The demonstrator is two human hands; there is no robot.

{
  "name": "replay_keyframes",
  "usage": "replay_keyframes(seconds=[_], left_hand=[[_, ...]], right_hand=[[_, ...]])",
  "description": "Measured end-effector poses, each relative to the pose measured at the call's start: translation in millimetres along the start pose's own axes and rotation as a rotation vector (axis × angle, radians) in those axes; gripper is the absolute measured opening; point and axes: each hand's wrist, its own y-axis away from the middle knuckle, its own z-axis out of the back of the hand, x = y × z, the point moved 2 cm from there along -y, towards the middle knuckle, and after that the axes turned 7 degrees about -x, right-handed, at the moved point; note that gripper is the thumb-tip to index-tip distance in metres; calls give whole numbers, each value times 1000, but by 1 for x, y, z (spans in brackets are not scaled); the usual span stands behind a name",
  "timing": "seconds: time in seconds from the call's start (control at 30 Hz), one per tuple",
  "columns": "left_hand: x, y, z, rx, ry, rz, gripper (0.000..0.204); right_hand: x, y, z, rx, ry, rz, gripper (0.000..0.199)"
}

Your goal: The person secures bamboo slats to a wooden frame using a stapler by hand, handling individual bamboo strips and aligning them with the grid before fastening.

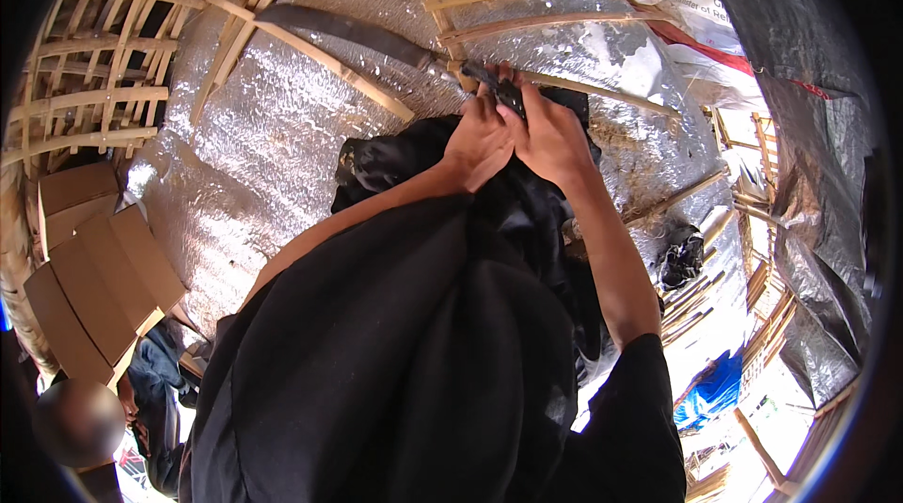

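Observation:
A machete (350, 29) with a long dark blade points to the upper left in front of me. Its handle end, dark with black material on it, lies at my fingers. My left hand (480, 141) is closed at the near side of that handle. Beside it, touching, my right hand (557, 134) has its thumb and fingers closed on the black handle part. Some fingertips are hidden behind the handle and the other hand. Black cloth (395, 159) lies over my lap below both hands.
Split bamboo strips (334, 70) lie on the silvery sheet (254, 155) around me. A woven bamboo lattice (99, 61) stands at left, above a cardboard box (108, 272). Another person (155, 390) is at lower left. A grey tarp (809, 174) hangs at right; a blue sheet (712, 390) lies below.

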Motion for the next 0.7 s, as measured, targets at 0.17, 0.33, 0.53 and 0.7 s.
replay_keyframes(seconds=[0.17, 0.33, 0.53, 0.7], left_hand=[[-5, -6, -10, 52, 66, 58, 59], [-16, -17, 3, 37, 110, 75, 58], [-25, -20, -1, 46, 199, 101, 61], [-13, -40, 3, 18, 148, 70, 60]], right_hand=[[11, -9, 33, -230, -199, 74, 33], [-17, -2, 23, 100, 42, -70, 39], [-23, 6, 42, -87, -156, -34, 36], [-13, -5, 55, -359, -326, 67, 42]])
